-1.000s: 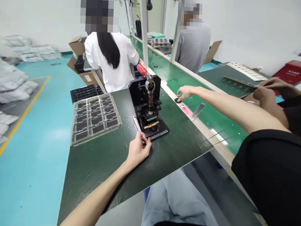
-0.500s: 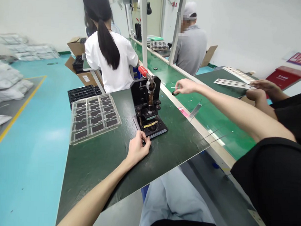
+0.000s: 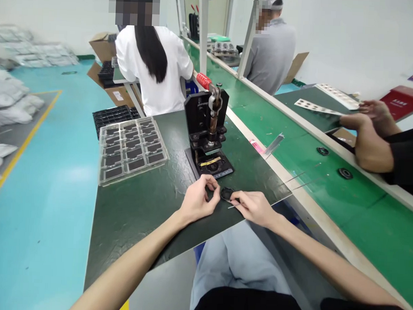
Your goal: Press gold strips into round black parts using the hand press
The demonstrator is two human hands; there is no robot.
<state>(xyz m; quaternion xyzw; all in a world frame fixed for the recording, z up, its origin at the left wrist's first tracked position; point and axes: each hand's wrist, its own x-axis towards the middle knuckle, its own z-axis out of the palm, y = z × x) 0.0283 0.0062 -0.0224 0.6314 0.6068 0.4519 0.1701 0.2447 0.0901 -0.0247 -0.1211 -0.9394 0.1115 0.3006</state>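
**While both hands crowd one black ring [image 3: 227,193], a hand press stands just behind them**

Along a long green conveyor belt [image 3: 331,177], two co-workers work further up the line, one in a white shirt [image 3: 151,71] and one in a grey shirt [image 3: 271,58]. At the right, a third person's two hands [image 3: 371,138] in black sleeves are near a perforated sheet [image 3: 316,107]. Two more black rings [image 3: 345,173] lie on the belt.

On the dark green table [image 3: 139,229] stand one hand press [image 3: 205,128], with a red handle [image 3: 204,81], and one clear tray [image 3: 132,150] holding roughly fifteen black pieces, though the count is uncertain.

The ring lies flat near the table's front edge, directly in front of the press and between the hands. Being round, it has no long axis. The left hand [image 3: 200,201] is curled, fingertips at the ring's left rim, but whether it grips anything cannot be told. The right hand [image 3: 255,208] is closed on a thin pale sliver [image 3: 234,205], which points left toward the ring's lower edge. Neither hand is clearly nearer.
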